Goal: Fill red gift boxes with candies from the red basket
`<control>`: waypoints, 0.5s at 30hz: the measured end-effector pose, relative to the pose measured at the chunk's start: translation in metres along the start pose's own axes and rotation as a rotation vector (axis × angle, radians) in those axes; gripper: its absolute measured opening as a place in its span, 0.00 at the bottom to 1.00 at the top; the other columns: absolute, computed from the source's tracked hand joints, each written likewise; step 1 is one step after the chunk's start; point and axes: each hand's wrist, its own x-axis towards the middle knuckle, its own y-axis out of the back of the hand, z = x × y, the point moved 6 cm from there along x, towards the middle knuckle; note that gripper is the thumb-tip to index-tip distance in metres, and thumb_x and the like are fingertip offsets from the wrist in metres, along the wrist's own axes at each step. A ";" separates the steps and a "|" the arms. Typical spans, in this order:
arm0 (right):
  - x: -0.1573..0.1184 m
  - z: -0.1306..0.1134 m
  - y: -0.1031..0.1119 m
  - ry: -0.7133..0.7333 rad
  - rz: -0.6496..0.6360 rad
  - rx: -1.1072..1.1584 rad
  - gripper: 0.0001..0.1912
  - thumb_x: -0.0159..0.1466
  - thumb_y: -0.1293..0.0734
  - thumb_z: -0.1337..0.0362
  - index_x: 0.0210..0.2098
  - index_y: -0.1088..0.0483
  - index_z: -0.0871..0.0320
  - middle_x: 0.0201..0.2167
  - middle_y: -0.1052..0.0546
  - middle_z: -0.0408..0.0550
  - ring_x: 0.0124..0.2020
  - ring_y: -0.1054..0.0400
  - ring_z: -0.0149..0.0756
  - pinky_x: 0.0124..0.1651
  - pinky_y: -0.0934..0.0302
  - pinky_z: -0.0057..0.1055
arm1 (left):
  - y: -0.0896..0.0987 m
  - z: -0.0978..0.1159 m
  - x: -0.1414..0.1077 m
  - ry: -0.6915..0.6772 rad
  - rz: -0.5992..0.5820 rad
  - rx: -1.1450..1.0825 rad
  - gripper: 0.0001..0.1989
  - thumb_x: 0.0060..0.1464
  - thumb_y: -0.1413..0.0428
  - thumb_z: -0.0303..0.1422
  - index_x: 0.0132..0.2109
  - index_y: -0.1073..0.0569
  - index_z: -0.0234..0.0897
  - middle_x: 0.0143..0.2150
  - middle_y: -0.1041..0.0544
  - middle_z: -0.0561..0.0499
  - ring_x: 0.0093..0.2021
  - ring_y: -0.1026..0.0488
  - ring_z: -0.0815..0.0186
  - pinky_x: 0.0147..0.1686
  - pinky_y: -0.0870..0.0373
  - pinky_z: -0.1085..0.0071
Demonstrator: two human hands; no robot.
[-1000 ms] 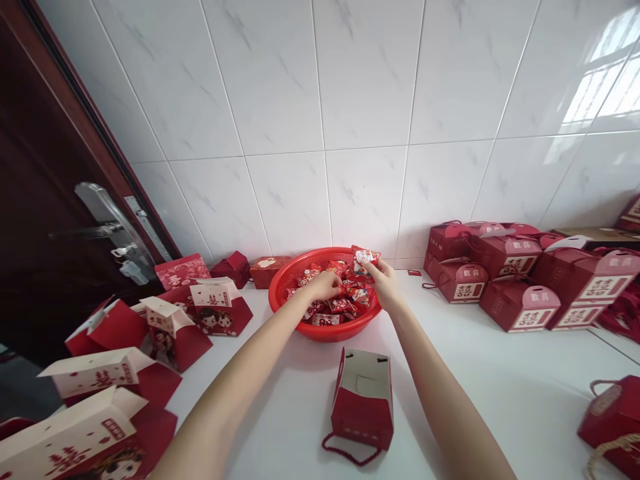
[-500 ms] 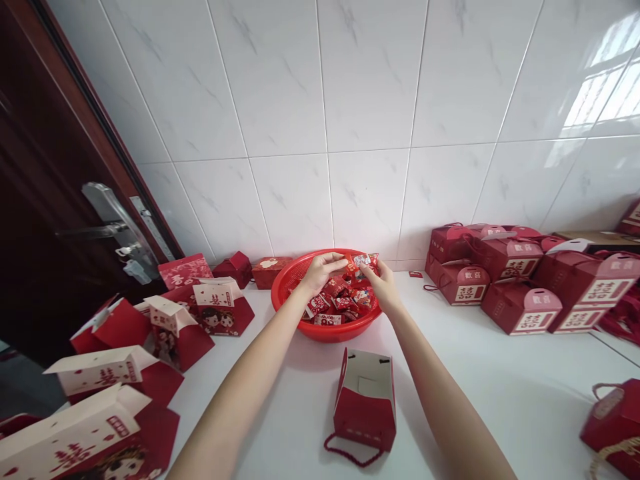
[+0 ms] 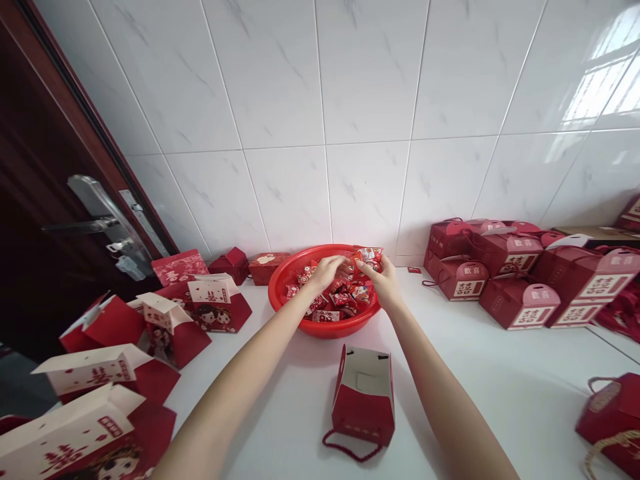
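Observation:
A red plastic basket by the wall holds many small red wrapped packets. Over its right rim, my right hand is closed on red packets with white and printed patches. My left hand is over the middle of the basket, fingers curled and pointing right; whether anything is between its fingertips cannot be made out. In front of the basket, between my forearms, an open red box with a pale inside and a red cord handle lies on the white table.
Open red and cream boxes crowd the left side, near a dark door. Closed red gift boxes are stacked at the right by the tiled wall. Another red box with a cord stands at the lower right edge.
My left hand has drawn slightly away from the packets in my right hand, and its fingers have curled. The view has shifted a little.

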 end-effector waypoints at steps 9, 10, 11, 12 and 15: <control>0.000 0.001 0.002 0.003 0.026 0.005 0.21 0.48 0.22 0.54 0.36 0.30 0.57 0.34 0.20 0.44 0.36 0.27 0.39 0.42 0.32 0.36 | -0.026 -0.020 0.005 0.097 -0.270 0.573 0.08 0.51 0.39 0.27 0.25 0.28 0.36 0.30 0.22 0.47 0.37 0.24 0.56 0.42 0.29 0.61; -0.001 0.001 0.002 0.000 0.023 0.002 0.21 0.48 0.22 0.54 0.36 0.30 0.57 0.33 0.20 0.44 0.35 0.27 0.39 0.42 0.32 0.36 | -0.027 -0.021 0.005 0.110 -0.290 0.610 0.07 0.53 0.39 0.28 0.28 0.26 0.35 0.32 0.22 0.48 0.38 0.24 0.58 0.43 0.29 0.61; -0.001 0.001 0.002 0.000 0.021 0.001 0.21 0.49 0.22 0.54 0.36 0.30 0.57 0.33 0.20 0.44 0.35 0.27 0.39 0.41 0.32 0.36 | -0.028 -0.020 0.005 0.121 -0.311 0.640 0.06 0.56 0.39 0.30 0.31 0.25 0.34 0.34 0.22 0.48 0.38 0.24 0.60 0.43 0.28 0.61; -0.001 0.001 0.002 0.002 0.021 0.004 0.21 0.49 0.22 0.55 0.36 0.30 0.57 0.33 0.20 0.44 0.35 0.27 0.39 0.41 0.32 0.36 | -0.028 -0.020 0.005 0.129 -0.326 0.665 0.06 0.59 0.40 0.32 0.34 0.25 0.34 0.36 0.21 0.49 0.39 0.24 0.62 0.44 0.27 0.61; 0.000 0.000 0.003 0.008 0.046 0.053 0.21 0.48 0.22 0.56 0.36 0.29 0.58 0.32 0.21 0.44 0.34 0.27 0.38 0.40 0.32 0.35 | -0.021 -0.020 0.006 0.150 -0.315 0.718 0.09 0.64 0.42 0.36 0.41 0.24 0.33 0.41 0.22 0.49 0.41 0.24 0.65 0.45 0.26 0.61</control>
